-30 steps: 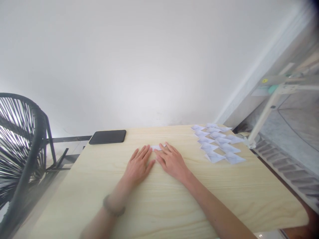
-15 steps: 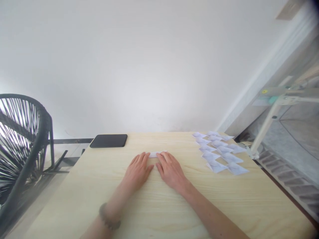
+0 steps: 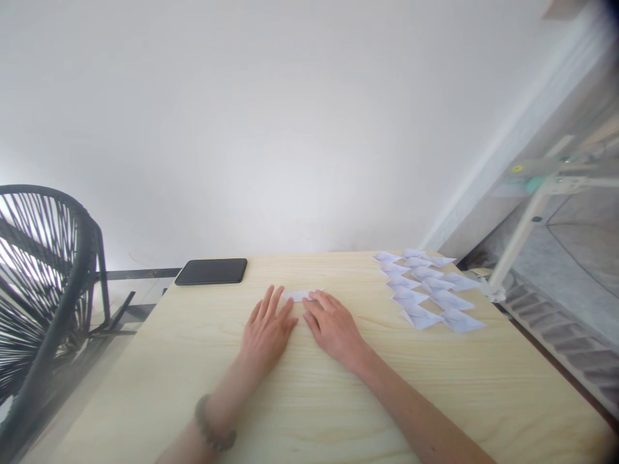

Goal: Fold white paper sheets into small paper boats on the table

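Observation:
A narrow strip of folded white paper (image 3: pixel 296 296) lies flat on the pale wooden table (image 3: pixel 309 393), between my two hands. My left hand (image 3: pixel 267 328), with a dark beaded bracelet on its wrist, rests at the paper's left end with its fingers spread. My right hand (image 3: pixel 333 323) lies flat at the other end, its fingertips on the paper and covering part of it. Neither hand wraps around anything.
Several folded white paper pieces (image 3: pixel 420 316) stand in rows on the table's right side. A black smartphone (image 3: pixel 211 271) lies at the back left. Beyond the left edge is a dark woven chair (image 3: pixel 80 258); a white metal frame (image 3: pixel 525 238) stands to the right.
My left hand's fingers have spread and stretched forward, showing more of the paper's left part. My right hand has stayed nearly in place. The view has shifted slightly.

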Demonstrator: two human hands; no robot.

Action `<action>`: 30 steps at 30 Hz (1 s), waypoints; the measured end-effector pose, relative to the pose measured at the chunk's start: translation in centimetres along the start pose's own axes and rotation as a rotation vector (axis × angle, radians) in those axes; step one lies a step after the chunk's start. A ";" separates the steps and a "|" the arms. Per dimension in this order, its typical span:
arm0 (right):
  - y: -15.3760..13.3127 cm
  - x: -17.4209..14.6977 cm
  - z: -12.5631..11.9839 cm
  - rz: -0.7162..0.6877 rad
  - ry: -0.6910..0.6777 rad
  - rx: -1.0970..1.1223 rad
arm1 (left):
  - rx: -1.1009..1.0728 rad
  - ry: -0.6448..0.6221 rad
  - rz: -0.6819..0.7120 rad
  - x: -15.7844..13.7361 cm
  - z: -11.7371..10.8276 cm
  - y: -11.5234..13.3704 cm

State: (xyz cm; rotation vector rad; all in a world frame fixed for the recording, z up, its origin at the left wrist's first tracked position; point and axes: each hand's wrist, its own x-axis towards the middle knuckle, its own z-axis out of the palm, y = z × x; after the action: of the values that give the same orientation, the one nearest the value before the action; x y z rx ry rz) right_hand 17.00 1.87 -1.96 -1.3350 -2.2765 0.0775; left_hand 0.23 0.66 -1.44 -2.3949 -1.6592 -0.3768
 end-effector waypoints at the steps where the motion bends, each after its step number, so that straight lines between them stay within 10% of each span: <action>1: 0.1 0.0 0.0 -0.006 -0.001 0.008 | 0.003 -0.007 0.007 0.0 0.0 0.0; 22: 2.0 1.2 0.1 0.098 0.046 0.424 | -0.555 0.055 -0.030 2.4 1.6 -2.5; 30: 2.0 1.1 -0.2 0.035 0.027 0.600 | -0.801 -0.132 -0.061 2.5 0.1 -2.2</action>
State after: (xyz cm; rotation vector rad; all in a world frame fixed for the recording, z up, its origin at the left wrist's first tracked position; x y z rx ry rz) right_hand 18.25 3.75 -1.90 -1.0388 -1.9746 0.6898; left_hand -0.97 3.66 -0.66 -2.9528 -1.8911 -1.0919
